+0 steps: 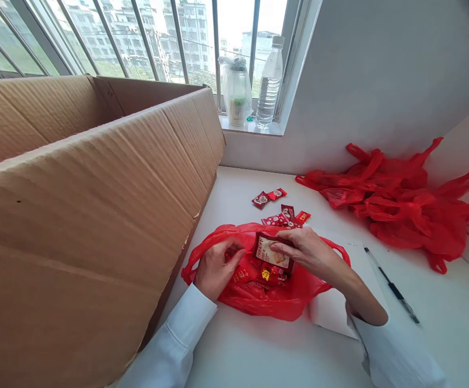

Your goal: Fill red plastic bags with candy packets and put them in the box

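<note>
While you look down from the head view, your right hand (307, 249) pinches a snack packet (272, 253) over the open red bag (258, 296) on the white table (258, 350); your left hand (216, 269) grips the bag's rim beside a cardboard box (89, 205); loose candies (282, 213) lie just beyond.

Bright red plastic bag (258, 302) on the white desk (266, 350), and a snack packet (272, 253) over it, dark red with a cream panel. Small red-and-white candy wrappers (282, 215) behind. More red bags (404, 205) heaped right. Plain brown cardboard box (89, 215), black pen (393, 291), white sleeves (177, 345).
</note>
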The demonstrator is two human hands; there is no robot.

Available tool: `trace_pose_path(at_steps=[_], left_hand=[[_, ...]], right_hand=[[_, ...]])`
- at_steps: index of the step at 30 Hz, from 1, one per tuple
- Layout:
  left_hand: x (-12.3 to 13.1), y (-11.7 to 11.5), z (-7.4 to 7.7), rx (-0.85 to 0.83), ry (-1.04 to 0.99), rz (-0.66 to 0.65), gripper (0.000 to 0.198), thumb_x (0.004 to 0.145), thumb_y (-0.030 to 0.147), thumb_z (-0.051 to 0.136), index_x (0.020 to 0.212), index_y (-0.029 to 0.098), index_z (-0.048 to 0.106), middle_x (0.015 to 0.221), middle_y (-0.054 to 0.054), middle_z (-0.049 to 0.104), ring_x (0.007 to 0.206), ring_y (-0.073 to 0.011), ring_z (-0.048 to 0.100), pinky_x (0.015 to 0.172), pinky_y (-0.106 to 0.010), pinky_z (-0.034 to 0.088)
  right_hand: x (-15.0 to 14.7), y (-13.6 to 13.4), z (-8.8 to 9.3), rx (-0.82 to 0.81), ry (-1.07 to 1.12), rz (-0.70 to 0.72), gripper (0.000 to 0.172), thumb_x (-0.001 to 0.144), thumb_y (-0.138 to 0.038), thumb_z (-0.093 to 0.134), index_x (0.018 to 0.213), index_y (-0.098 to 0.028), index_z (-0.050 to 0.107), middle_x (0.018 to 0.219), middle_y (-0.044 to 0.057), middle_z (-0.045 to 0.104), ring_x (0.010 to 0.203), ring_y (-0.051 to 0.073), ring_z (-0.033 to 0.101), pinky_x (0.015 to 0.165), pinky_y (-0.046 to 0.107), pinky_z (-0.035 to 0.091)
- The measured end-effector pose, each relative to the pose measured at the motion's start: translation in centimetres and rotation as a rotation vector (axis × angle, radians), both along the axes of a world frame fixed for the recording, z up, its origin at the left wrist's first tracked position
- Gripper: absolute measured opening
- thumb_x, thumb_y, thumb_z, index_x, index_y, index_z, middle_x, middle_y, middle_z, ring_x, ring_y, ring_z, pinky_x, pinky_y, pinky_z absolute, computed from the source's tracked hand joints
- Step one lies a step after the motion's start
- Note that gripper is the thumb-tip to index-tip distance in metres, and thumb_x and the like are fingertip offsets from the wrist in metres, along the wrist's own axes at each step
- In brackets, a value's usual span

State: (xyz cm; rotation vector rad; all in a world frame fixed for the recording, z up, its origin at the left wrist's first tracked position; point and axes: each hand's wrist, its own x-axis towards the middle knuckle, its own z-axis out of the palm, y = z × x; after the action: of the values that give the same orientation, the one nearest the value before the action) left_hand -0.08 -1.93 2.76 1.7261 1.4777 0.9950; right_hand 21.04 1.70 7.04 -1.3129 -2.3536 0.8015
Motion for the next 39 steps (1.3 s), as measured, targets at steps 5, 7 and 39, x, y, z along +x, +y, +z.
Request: trace_pose_path(at_steps=[5,7,39], left_hand=[[-0.2,-0.6,0.8,0.025,0.419,-0.244,0.011,0.076,0.026,0.066,0.082,0.018,0.061,0.082,-0.004,0.063,0.078,-0.0218,0.057,0.067,-0.031,0.04],[-0.3,-0.7,1.2,0.077,0.546,-0.411,0.023,0.069,0.029,0.074,0.083,0.018,0.06,0.084,-0.004,0.061,0.083,-0.0224,0.054,0.066,-0.03,0.04],[0.4,-1.0,1.0,0.031,0.689,-0.325,0.019,0.092,0.025,0.05,0.103,0.023,0.065,0.106,-0.005,0.066,0.085,-0.021,0.066,0.068,-0.028,0.048]], right_hand=[[0.1,-0.3,0.0,0.07,-0.135,-0.11,0.028,0.089,-0.033,0.047,0.064,-0.019,0.045,0.057,-0.004,0.047,0.052,0.01,0.036,0.051,0.024,0.025],[-0.4,-0.3,-0.3,0.062,-0.093,-0.095,0.028,0.09,-0.034,0.045,0.067,-0.019,0.049,0.06,-0.004,0.05,0.054,0.01,0.04,0.053,0.024,0.028],[-2.5,-8.3,1.8,0.092,-0.779,0.323,0.023,0.069,0.006,0.051,0.068,-0.017,0.057,0.066,0.003,0.054,0.058,0.017,0.051,0.048,0.03,0.022]])
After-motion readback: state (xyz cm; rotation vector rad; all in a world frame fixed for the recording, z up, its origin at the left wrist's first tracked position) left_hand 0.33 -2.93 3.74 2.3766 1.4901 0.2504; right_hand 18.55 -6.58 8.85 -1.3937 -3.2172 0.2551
